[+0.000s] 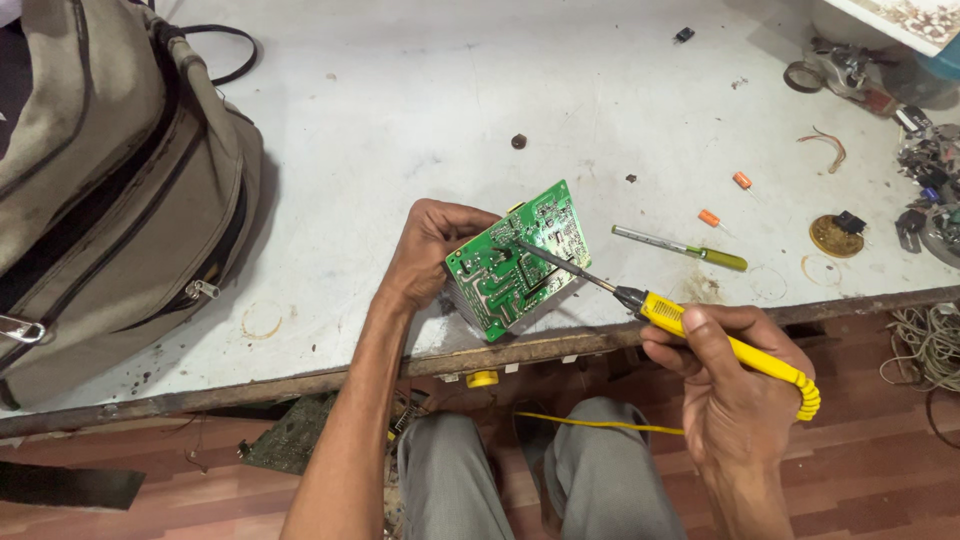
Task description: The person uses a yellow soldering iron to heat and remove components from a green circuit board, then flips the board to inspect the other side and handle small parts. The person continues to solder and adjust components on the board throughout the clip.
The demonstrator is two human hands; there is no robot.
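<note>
Head view of soldering work at the near edge of a pale tabletop (400, 90). The left hand (425, 250) is clamped on the upper left edge of a green circuit board (520, 258), holding it tilted with its solder side up, just above the tabletop's front edge. The right hand (735, 375) is wrapped around the yellow handle of a soldering iron (690, 325), whose dark shaft reaches up and left so that its tip rests on the board near the middle.

Handling, as a judgement: the board looks light, thin and stiff, but fragile at its joints and traces; it is best gripped by the bare edges, as here, with fingers off the soldered face. The iron looks light and rigid; only the yellow handle is safe to hold, since the metal shaft is presumably hot. Its yellow cord (600, 424) trails across the lap and could drag on the tool.

Also present: a grey canvas bag (110, 190) at far left, a green-handled screwdriver (685, 248) lying just right of the board, two small orange components (742, 180) further back, and a clutter of tools and wire at the right edge.

Hidden or unclear: the component side of the board faces down; a pale ribbed part under it is only partly seen. The left fingers are behind the board. The exact joint touched by the tip cannot be made out, and the clutter at right is cut off by the frame
</note>
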